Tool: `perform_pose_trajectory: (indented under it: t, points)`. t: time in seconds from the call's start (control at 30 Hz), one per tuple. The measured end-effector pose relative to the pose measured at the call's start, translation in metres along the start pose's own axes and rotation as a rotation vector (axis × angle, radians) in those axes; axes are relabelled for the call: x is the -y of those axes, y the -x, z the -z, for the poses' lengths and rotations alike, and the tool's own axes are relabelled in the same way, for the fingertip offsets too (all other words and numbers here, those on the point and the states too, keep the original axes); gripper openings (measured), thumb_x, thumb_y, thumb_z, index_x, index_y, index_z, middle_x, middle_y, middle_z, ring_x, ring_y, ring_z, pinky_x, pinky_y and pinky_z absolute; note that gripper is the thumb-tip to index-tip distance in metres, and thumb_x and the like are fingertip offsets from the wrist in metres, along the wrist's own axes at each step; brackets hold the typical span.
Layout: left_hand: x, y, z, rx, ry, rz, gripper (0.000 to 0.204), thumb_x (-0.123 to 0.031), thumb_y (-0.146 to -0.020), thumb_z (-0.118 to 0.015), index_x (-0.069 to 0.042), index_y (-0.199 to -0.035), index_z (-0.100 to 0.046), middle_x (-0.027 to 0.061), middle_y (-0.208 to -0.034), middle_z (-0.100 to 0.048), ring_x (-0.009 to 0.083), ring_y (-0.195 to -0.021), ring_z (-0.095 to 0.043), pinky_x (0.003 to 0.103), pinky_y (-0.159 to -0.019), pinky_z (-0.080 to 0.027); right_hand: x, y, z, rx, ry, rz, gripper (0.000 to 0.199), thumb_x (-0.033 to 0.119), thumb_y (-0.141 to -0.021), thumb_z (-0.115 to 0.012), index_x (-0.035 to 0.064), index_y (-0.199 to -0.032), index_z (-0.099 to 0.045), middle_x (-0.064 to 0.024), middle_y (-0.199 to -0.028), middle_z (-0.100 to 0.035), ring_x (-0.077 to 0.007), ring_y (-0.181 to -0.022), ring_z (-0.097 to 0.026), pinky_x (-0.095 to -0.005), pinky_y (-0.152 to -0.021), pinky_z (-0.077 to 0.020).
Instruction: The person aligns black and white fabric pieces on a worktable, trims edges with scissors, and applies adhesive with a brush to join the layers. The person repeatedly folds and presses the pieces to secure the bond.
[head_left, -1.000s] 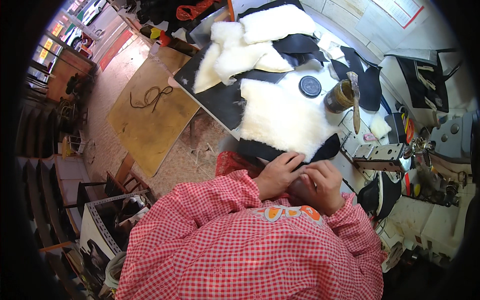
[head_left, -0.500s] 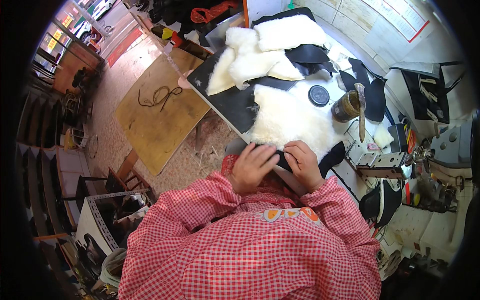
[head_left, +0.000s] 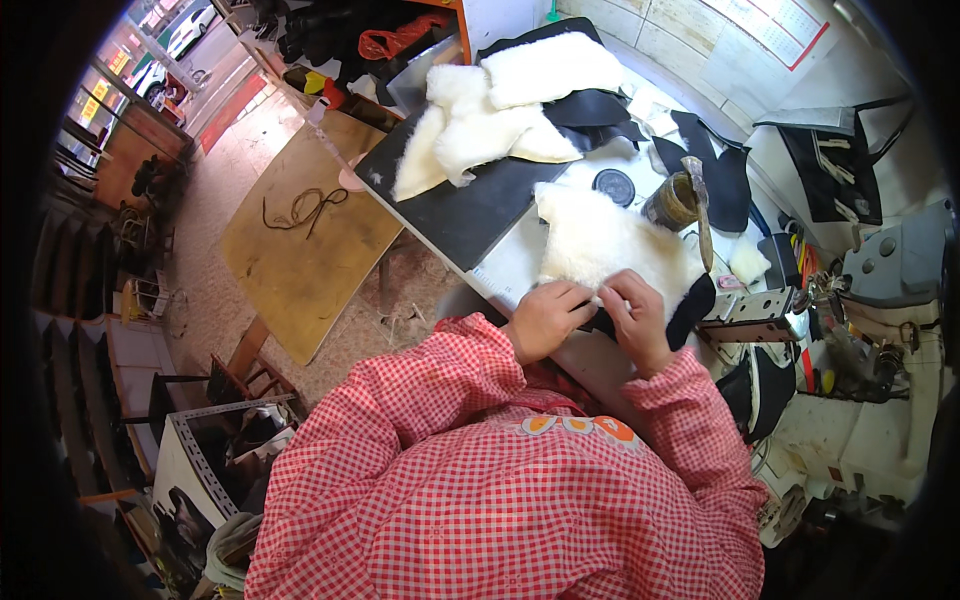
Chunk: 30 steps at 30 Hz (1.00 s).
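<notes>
In the head view, the white fleece piece (head_left: 610, 240) lies at the near edge of the bench (head_left: 503, 284), pile upward, with a black piece (head_left: 692, 308) showing beyond its lower right side. The left hand (head_left: 545, 322) and the right hand (head_left: 638, 320) meet at the fleece's near edge, fingers bent and fingertips almost touching; whether they pinch the fleece, grasp the black material or merely press, I cannot tell, because the fingers cover the contact. The step in hand seems to be working this near edge by fingertip, perhaps matching fleece to black piece. The next move, as I judge it, calls for one hand to steady the layers while the other works along the border, keeping the pile out of the seam. Beyond the fleece stand an open jar (head_left: 668, 205) with a brush (head_left: 704, 230) against it and, nearby, a round dark lid (head_left: 613, 187); a sleeve could catch the brush if the right arm reaches far.
</notes>
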<state>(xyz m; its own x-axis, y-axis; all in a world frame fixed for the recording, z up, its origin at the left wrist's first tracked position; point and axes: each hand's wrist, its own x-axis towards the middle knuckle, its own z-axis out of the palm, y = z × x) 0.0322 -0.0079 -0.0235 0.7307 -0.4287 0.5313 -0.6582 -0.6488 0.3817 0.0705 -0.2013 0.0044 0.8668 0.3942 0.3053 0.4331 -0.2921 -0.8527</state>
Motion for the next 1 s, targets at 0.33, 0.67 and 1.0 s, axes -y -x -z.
perform_pose_trajectory:
  t: [0.33,0.67,1.0]
  points:
    - [0.012,-0.003,0.013,-0.055,0.185,0.27,0.009,-0.014,-0.083,-0.066,-0.008,-0.087,-0.061,0.0092,-0.086,-0.062,0.0315,-0.087,-0.061,0.043,-0.073,-0.045,-0.007,-0.002,-0.017,0.175,-0.09,-0.086,0.015,0.006,-0.081,-0.074,-0.0008,-0.089,-0.062,-0.0087,-0.09,-0.059,-0.0191,-0.074,-0.058,-0.0284,-0.067,-0.0476]
    - [0.007,0.0,0.011,-0.033,0.293,0.426,0.044,-0.017,-0.075,-0.078,-0.01,-0.114,-0.058,0.0096,-0.104,-0.062,0.0317,-0.107,-0.056,0.043,-0.096,-0.038,-0.017,-0.01,-0.017,0.223,-0.132,-0.122,0.011,0.006,-0.084,-0.069,-0.0004,-0.083,-0.06,-0.0077,-0.085,-0.056,-0.0198,-0.073,-0.056,-0.0289,-0.069,-0.0457]
    - [0.017,-0.007,0.019,0.083,0.232,0.358,0.05,-0.012,-0.069,-0.08,-0.01,-0.114,-0.058,0.008,-0.11,-0.06,0.0313,-0.11,-0.055,0.044,-0.098,-0.039,-0.02,-0.017,-0.008,0.239,-0.515,-0.342,0.008,0.004,-0.086,-0.07,-0.0005,-0.084,-0.064,0.0003,-0.085,-0.057,-0.0093,-0.079,-0.053,-0.0232,-0.071,-0.043]
